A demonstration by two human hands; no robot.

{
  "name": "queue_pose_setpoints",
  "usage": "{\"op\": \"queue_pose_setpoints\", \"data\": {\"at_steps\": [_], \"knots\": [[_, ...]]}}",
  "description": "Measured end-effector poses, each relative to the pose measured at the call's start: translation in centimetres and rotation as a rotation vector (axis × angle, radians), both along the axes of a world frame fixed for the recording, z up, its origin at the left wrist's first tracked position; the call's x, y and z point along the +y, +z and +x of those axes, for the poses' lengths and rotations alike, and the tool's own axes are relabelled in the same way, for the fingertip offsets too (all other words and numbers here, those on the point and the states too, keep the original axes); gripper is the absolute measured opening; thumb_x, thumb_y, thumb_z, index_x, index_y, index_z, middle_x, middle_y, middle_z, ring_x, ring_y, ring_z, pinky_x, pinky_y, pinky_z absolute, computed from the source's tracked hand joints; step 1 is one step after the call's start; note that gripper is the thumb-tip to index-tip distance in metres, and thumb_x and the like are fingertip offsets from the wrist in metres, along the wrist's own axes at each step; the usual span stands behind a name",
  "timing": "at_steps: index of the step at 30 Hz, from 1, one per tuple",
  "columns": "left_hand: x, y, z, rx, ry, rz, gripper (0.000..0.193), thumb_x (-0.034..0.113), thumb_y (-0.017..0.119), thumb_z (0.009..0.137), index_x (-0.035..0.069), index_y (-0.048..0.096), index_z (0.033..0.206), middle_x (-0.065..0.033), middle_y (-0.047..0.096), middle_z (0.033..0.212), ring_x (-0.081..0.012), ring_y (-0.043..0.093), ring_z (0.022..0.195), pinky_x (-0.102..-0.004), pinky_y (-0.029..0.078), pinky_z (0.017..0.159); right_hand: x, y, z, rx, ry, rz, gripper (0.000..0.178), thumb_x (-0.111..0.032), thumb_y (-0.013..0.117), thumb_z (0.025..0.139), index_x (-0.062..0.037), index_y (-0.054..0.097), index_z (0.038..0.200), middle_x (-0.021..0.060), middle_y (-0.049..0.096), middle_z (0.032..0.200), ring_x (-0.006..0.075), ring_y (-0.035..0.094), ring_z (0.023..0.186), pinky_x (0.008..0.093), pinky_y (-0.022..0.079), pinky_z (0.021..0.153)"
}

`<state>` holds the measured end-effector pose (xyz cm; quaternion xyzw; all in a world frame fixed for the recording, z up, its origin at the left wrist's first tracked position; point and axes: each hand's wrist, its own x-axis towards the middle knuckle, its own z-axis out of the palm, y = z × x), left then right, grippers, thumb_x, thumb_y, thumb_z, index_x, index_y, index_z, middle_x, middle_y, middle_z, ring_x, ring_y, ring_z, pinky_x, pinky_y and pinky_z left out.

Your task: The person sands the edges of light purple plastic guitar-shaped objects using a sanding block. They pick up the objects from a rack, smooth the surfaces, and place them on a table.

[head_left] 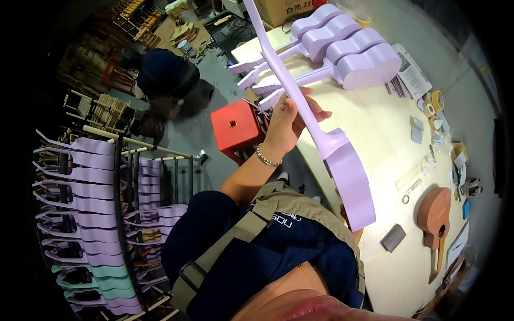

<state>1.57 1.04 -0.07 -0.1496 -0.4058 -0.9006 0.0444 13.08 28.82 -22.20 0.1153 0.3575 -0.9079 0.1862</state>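
Note:
A lilac ukulele (350, 182) is held up at a slant before my chest, its back facing me and its neck running up past the top of the view. My left hand (289, 125) is closed around the neck, thumb on the near side and fingers past the far side. Below, my right hand (357, 234) supports the lower end of the body; most of it is hidden behind the instrument. Several lilac ukuleles (369, 64) lie stacked on the pale worktable (348, 112) beyond, their necks pointing left.
On the table are a brown ukulele (435, 214), a grey block (393, 238), tape rolls (437, 100) and papers (412, 72). A red stool (235, 125) stands left of the table. Racked lilac and mint ukuleles (96, 203) fill the left. Another person (166, 75) bends over farther back.

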Motion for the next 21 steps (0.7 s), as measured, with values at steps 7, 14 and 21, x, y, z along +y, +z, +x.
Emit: {"op": "queue_pose_setpoints", "data": {"at_steps": [7,14,21], "knots": [[-1.4,3.1,-0.3,0.303,0.015,-0.177,0.043,0.032,0.056,0.084,0.005,0.041,0.112,-0.0100,0.055,0.073,-0.0244,0.061,0.064,-0.0422,0.053,0.072,-1.1,-1.2,-1.2,0.003,0.260,-0.248,0.066,-0.060,0.042,0.080,-0.0010,0.047,0.110,0.0155,0.060,0.087,0.0149,0.048,0.049,0.0207,0.038,0.045],[-2.9,6.1,0.8,0.177,0.273,-0.349,0.034,0.010,0.056,0.085,0.001,0.042,0.115,-0.0036,0.054,0.073,-0.0124,0.056,0.059,-0.0286,0.051,0.063,-3.2,3.0,-2.7,-0.166,0.144,0.046,0.091,-0.071,0.005,0.078,-0.0009,0.035,0.127,0.0258,0.056,0.106,0.0137,0.035,0.035,0.0210,0.027,0.034],[-4.6,6.5,1.6,0.131,0.498,-0.523,0.032,0.008,0.056,0.085,-0.001,0.045,0.113,-0.0024,0.052,0.074,-0.0091,0.051,0.059,-0.0233,0.044,0.056,-3.2,2.1,-2.8,-0.171,0.170,0.092,0.091,-0.072,0.007,0.078,-0.0004,0.036,0.126,0.0256,0.058,0.103,0.0135,0.033,0.036,0.0215,0.026,0.036]]}}
